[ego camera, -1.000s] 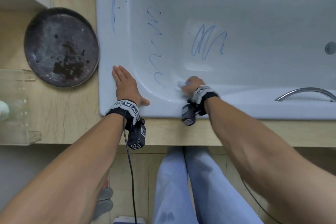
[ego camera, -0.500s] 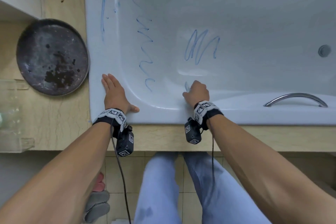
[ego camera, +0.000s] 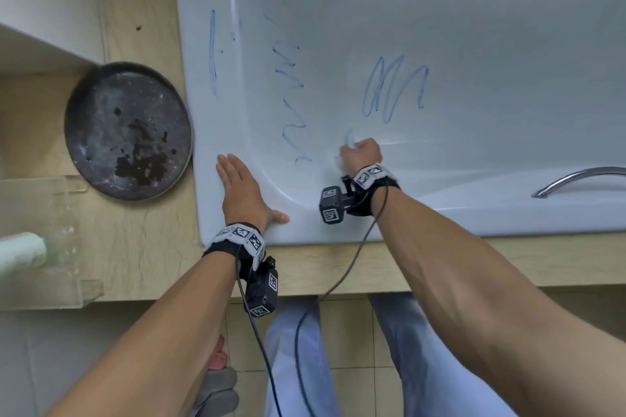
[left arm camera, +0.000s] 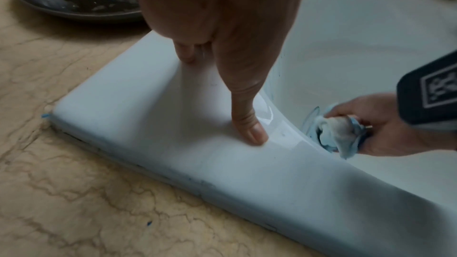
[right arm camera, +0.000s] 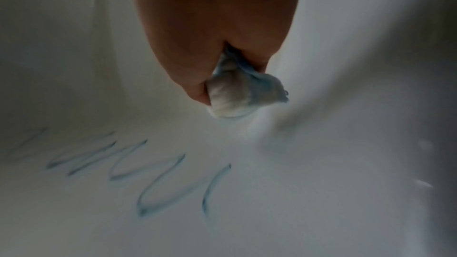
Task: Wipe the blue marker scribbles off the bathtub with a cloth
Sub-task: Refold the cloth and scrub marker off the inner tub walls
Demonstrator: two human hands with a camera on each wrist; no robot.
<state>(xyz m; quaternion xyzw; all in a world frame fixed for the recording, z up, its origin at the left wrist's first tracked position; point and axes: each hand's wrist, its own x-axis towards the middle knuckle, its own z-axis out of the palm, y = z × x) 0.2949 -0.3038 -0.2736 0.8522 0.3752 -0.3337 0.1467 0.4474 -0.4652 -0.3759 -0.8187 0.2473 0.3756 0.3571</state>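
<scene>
Right hand (ego camera: 360,156) clenches a wadded cloth (right arm camera: 237,99) against the bathtub (ego camera: 474,27) wall; the zigzag scribble (ego camera: 291,105) runs lengthwise just leftward (left hand (ego camera: 242,191) flat on the rim).

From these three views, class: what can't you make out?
- Right hand fingers: head view, hidden behind its back.
- Cloth contact with the tub: right wrist view, blurred.
- Zigzag scribble top: head view, cut by the edge.
- Left hand fingertips: left wrist view, palm hides them.
</scene>
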